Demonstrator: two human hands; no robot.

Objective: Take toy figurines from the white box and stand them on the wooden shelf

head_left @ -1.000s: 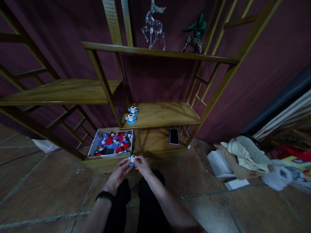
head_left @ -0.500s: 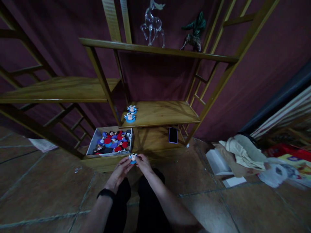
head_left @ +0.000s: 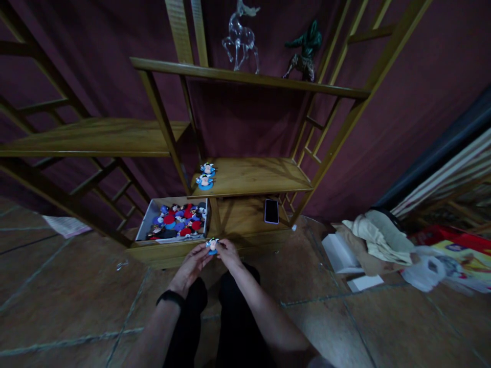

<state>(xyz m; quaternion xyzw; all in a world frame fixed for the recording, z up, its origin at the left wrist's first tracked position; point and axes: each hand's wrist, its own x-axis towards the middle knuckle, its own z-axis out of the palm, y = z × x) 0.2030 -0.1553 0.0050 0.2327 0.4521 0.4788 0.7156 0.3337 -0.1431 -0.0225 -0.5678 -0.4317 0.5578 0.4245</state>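
Observation:
Between my two hands is a small figurine (head_left: pixel 213 246) with a pale body and a blue base, held upright in front of the lowest shelf. The fingers of my left hand (head_left: pixel 195 262) pinch it from the left side. From the right, my right hand (head_left: pixel 229 255) grips it with bent fingers. Two similar figurines stand one behind the other at the left end of the middle shelf: a front figurine (head_left: pixel 205 182) and a back figurine (head_left: pixel 207 169). A white box (head_left: pixel 142 228) full of red, blue and purple figurines sits at lower left.
A phone (head_left: pixel 271 211) lies on the lowest shelf (head_left: pixel 241 217). The middle shelf (head_left: pixel 257 174) is above it. A clear deer statue (head_left: pixel 241 41) and a dark green statue (head_left: pixel 308 48) stand on top. Cartons (head_left: pixel 339 255) and plastic bags (head_left: pixel 424 268) lie on the floor at right.
The figurine and both hands have shifted very slightly to the right and up in view. The camera view has moved a little; both hands still hold the figurine.

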